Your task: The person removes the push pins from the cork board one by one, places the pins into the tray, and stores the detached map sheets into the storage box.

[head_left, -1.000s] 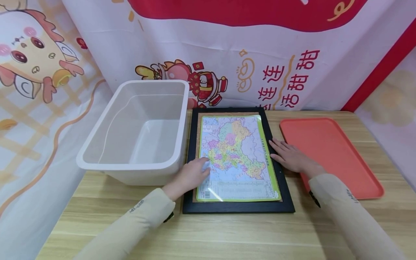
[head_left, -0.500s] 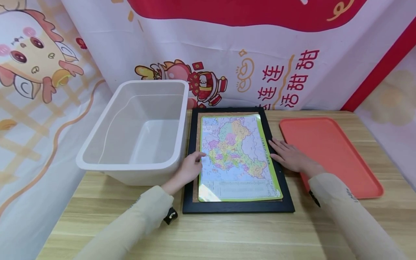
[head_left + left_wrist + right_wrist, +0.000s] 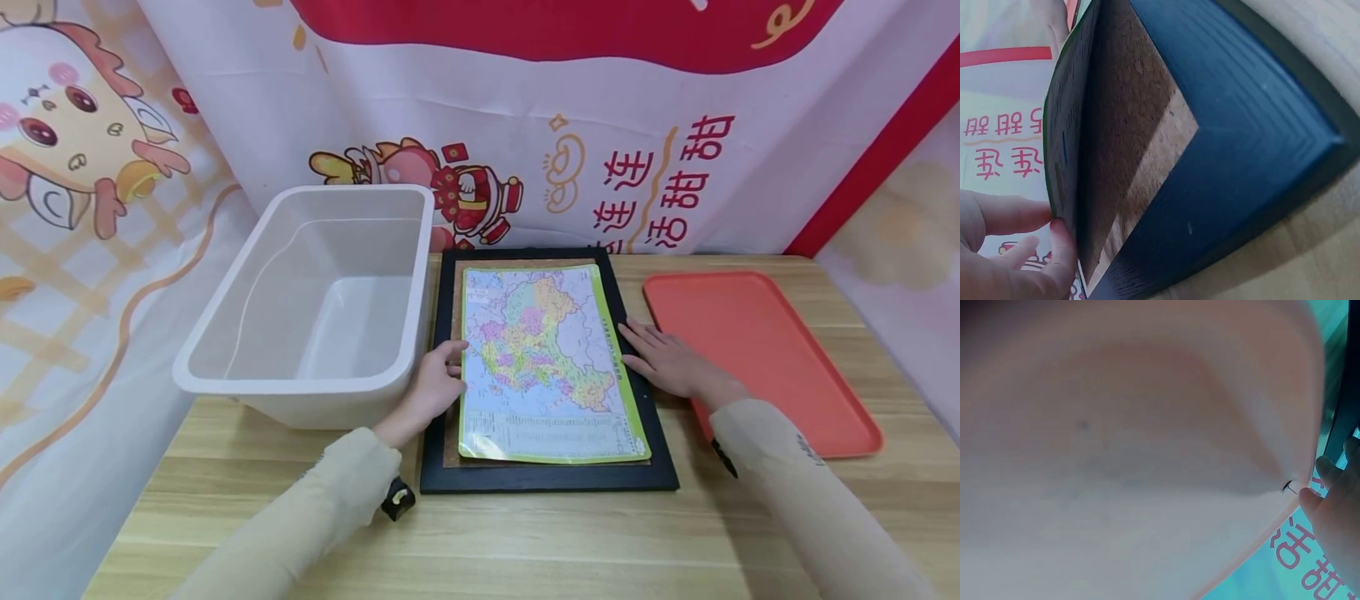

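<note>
A glossy map with a bright green border is laid over a cork board that is enclosed by a black frame. The frame is set flat at the middle of the wood-grained tabletop. The map's left edge is pinched by the left hand: in the left wrist view, the edge is caught between thumb and fingertip in a narrow grip, and that side of the sheet is raised off the cork, with a gap seen beneath it. On the frame's right border, the right hand is rested with fingers extended and somewhat spread; nothing is grasped by it. Whether the map's edge is also touched by its fingertips cannot be told.

To the left of the frame, a deep off-white plastic bin is placed just beside it; whether the two touch cannot be told. To the right, a shallow red tray is laid near the frame, and its left edge is partly covered by the right wrist. Most of the right wrist view is filled by a blurred, pale surface. Both arms are covered by beige sleeves, and a black band is seen at the left cuff. Behind the tabletop, a white and red printed cloth is hung.
</note>
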{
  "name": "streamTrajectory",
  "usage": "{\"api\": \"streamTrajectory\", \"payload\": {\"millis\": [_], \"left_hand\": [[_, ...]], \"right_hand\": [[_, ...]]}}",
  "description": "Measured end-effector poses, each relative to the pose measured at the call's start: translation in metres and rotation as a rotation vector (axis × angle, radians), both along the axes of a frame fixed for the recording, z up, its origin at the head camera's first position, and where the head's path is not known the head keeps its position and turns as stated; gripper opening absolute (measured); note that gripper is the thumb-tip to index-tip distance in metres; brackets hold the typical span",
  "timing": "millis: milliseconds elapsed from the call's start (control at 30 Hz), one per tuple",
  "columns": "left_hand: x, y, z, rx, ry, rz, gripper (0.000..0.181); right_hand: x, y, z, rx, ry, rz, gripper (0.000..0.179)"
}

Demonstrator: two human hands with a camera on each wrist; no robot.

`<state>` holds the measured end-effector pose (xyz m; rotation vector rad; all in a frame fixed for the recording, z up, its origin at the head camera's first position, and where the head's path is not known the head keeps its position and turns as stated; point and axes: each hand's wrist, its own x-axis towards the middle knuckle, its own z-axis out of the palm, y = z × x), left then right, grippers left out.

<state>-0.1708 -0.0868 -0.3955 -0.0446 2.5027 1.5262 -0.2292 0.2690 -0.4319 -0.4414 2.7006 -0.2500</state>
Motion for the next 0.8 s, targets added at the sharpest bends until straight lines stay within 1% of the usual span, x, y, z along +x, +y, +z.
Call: {"api": "streamTrajectory", "payload": {"millis": [267,400,500,633,800], "left_hand": [[0.002,0.0,0.0,0.101,0.014,0.035,0.06],[0.002,0.002,0.002,0.125,0.006,0.064,0.06],[0.002,0.003,0.005,0.137,0.008,0.073,0.063],[0.001,0.005,0.01,0.144,0.001,0.066,0.068],[0.0,0.007,0.017,0.152,-0.047,0.049,0.07]], "right_hand": [[0.0,0.0,-0.001,-0.014,0.004,0.003,0.073],[0.0,0.0,0.0,-0.018,0.007,0.006,0.073],[0.0,0.0,0.001,-0.019,0.009,0.008,0.073],[0.001,-0.001,0.001,-0.017,0.015,0.012,0.072],[0.001,0.0,0.0,-0.021,0.023,0.014,0.072]]}}
